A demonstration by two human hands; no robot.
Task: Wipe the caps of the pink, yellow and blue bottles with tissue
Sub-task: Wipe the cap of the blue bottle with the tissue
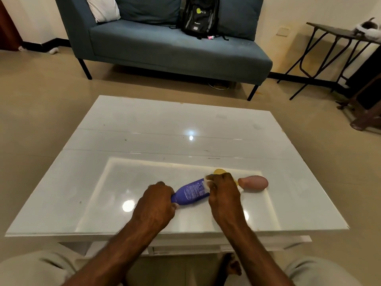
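Observation:
A blue bottle (pixel 190 191) is held tilted just above the white glass table (pixel 144 141). My left hand (pixel 157 200) grips its base end. My right hand (pixel 223 193) is closed around its cap end with a white tissue (pixel 206 180) showing between the fingers; the cap itself is hidden. Behind my right hand a yellow bottle (pixel 219 171) shows only a small part. To its right a pink bottle (pixel 254 183) lies on its side on the table.
A blue sofa (pixel 165 44) with a black backpack (pixel 199 16) stands beyond the table. A dark folding side table (pixel 338 36) is at the far right. My knees show at the near table edge.

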